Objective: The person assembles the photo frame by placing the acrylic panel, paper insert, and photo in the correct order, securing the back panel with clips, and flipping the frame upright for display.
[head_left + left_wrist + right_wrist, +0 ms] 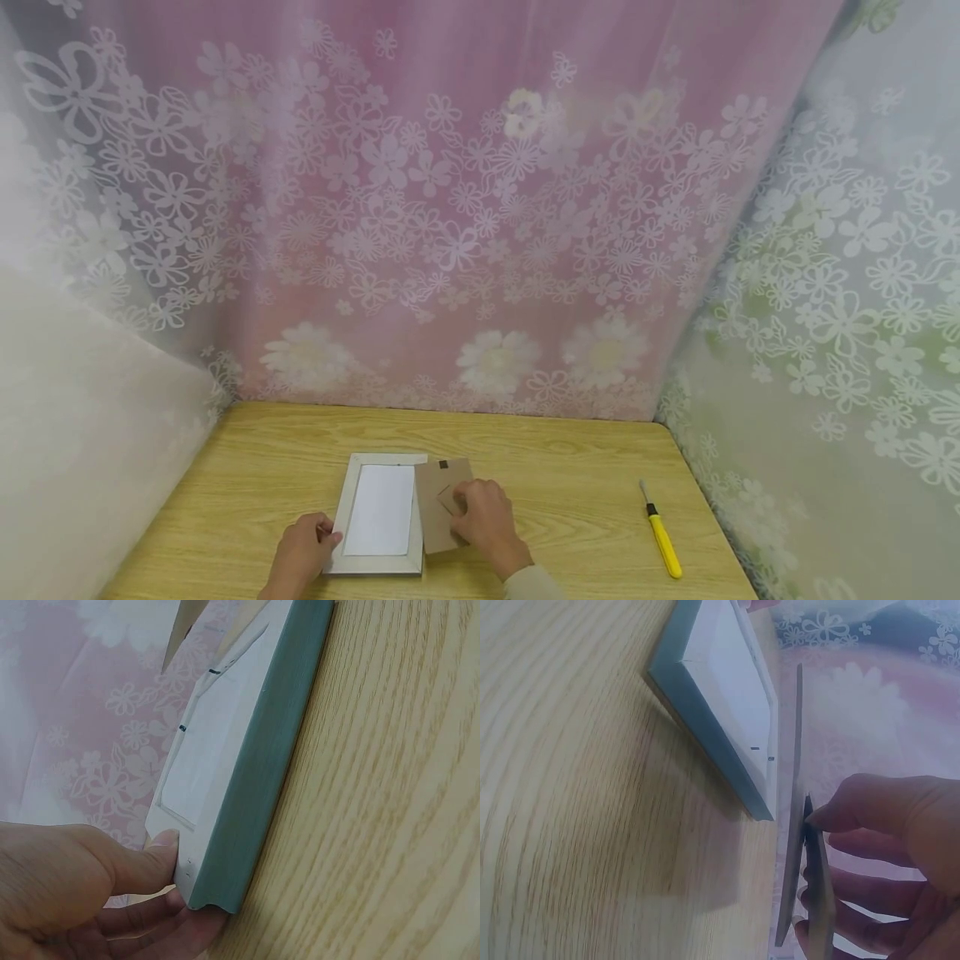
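Note:
A picture frame [378, 558] lies face down on the table, its back whitish and its outer edge blue-green in the left wrist view. White paper [380, 508] fills its opening. My left hand [302, 546] grips the frame's near left corner, thumb on top and fingers underneath. My right hand [487, 518] holds a brown backing board [433, 517] at the frame's right side. In the right wrist view, the thumb and fingers pinch the board's stand flap [821, 900], which is swung out from the board. The board is off the table, apart from the opening.
A screwdriver [663, 537] with a yellow handle lies at the right of the wood-grain table [570, 467], its tip pointing away. Flower-patterned curtains [480, 250] hang behind the table and along both sides.

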### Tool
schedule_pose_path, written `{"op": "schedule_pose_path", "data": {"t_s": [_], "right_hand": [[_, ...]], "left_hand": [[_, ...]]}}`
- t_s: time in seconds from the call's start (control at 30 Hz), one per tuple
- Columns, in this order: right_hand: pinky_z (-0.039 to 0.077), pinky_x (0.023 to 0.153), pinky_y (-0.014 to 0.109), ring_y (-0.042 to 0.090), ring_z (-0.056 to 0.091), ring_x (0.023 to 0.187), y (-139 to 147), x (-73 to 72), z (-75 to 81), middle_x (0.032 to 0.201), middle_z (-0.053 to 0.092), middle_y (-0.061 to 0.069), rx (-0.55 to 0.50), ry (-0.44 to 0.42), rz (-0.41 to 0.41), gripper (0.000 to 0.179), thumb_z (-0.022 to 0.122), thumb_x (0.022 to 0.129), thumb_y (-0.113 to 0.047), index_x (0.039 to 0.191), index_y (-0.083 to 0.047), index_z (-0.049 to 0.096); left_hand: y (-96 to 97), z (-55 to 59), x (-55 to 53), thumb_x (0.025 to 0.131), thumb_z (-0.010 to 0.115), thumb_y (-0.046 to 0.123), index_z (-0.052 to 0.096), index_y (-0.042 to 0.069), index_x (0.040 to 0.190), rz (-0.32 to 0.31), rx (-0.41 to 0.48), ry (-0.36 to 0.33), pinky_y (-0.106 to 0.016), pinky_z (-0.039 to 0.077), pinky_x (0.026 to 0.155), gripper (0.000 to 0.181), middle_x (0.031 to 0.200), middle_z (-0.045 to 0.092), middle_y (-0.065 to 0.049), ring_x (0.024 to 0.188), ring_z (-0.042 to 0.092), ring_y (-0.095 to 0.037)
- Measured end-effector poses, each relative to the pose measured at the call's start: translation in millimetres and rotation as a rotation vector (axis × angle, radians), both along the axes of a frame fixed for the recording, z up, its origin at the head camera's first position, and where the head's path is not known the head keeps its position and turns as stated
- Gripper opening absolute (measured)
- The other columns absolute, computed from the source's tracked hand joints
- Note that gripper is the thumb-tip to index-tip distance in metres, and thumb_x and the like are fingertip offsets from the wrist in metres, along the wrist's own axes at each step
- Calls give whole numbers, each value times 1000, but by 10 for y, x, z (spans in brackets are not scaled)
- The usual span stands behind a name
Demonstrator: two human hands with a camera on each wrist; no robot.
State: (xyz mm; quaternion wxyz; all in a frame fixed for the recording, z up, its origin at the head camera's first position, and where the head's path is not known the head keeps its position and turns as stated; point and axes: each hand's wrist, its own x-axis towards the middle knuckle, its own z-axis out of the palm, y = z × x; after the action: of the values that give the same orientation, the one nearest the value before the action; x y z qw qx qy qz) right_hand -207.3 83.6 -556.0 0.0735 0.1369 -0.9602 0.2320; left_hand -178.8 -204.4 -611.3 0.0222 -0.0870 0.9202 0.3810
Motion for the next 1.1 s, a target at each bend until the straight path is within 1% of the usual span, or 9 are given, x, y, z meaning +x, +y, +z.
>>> {"op": "schedule_pose_path", "data": {"t_s": [0.1,0.17,0.33,0.53,0.73,0.8,0.9,1.0,1.1], "right_hand": [[45,54,21,5,51,67,-29,-1,-14,81,76,6,-10,7,5,21,77,65,1,84,-7,79],[39,51,20,3,44,62,-57,2,-18,70,70,1,-14,13,12,14,75,65,1,75,-8,77],[30,48,19,2,35,57,-134,14,-22,56,55,-6,-27,23,31,12,73,63,0,64,-11,72],[32,49,18,1,35,59,-218,14,-20,60,60,-10,-69,7,49,16,75,65,2,71,-12,79],[28,48,17,0,32,56,-293,6,-20,54,49,-13,-68,18,63,17,75,65,1,59,-15,72],[27,48,17,0,31,56,-318,4,-26,53,46,-15,-71,23,64,18,76,64,1,59,-16,72],[24,47,17,0,28,55,-354,-9,-57,51,39,-16,-72,20,64,24,75,65,1,52,-17,64],[25,48,17,0,28,55,-394,-11,-73,51,43,-16,-61,28,63,22,75,64,0,53,-16,66],[24,48,17,0,28,55,-441,-6,-67,51,42,-16,-56,26,68,21,74,64,0,53,-16,66]], "left_hand": [[1,-1,2,89,75,8,68,-1,90,0,-1,6,-32,44,62,11,77,64,-5,70,56,-17],[0,1,4,89,75,7,68,-1,90,1,-1,11,-32,44,62,11,76,64,-4,69,55,-17],[2,7,10,89,75,7,68,-1,90,1,-7,14,-31,44,62,11,76,63,-4,69,55,-17],[10,25,19,89,75,7,68,-1,89,-3,-9,18,-31,44,62,11,76,63,-4,69,55,-17],[10,29,17,88,75,7,68,-1,89,-4,-6,23,-31,44,61,11,75,63,-4,69,55,-16],[9,26,13,88,75,7,68,-1,89,-3,-8,20,-31,44,61,11,76,64,-4,69,55,-16],[7,18,5,88,75,7,69,-1,89,-1,-7,16,-31,44,62,11,76,64,-4,69,55,-17],[5,15,5,88,75,7,69,-1,89,0,-6,17,-31,44,61,11,76,64,-4,69,55,-16],[3,17,10,88,75,7,69,-1,90,-2,-7,17,-31,44,61,11,75,63,-4,68,55,-16]]}}
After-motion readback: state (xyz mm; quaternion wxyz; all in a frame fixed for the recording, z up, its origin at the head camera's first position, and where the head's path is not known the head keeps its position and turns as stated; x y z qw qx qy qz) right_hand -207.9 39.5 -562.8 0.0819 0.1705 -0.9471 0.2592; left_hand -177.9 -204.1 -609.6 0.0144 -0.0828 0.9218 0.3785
